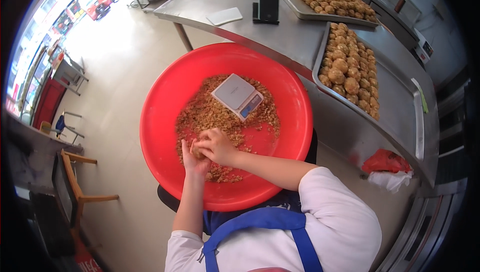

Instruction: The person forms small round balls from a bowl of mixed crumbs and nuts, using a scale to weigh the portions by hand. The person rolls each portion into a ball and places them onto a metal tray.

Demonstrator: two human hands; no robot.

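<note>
Over the near left part of a large red basin (165, 102), my two hands are closed together around a ball of filling (198, 152). My left hand (192, 163) cups it from below and the left. My right hand (218, 147) presses on it from the right, its fingers bent over the top. Much of the ball is hidden by the fingers. Loose brown crumbly filling (200, 109) covers the basin's bottom around and beneath my hands. A small white kitchen scale (235, 94) rests tilted on the filling, beyond my hands.
On the steel table (305, 47) stand two metal trays of brown balls: a far tray (295, 8) and a nearer tray (400, 97). A phone (268, 2) on a stand and a white flat object (225, 16) lie there too. Red and white bags (387, 164) sit at right; a wooden chair (75, 187) at left.
</note>
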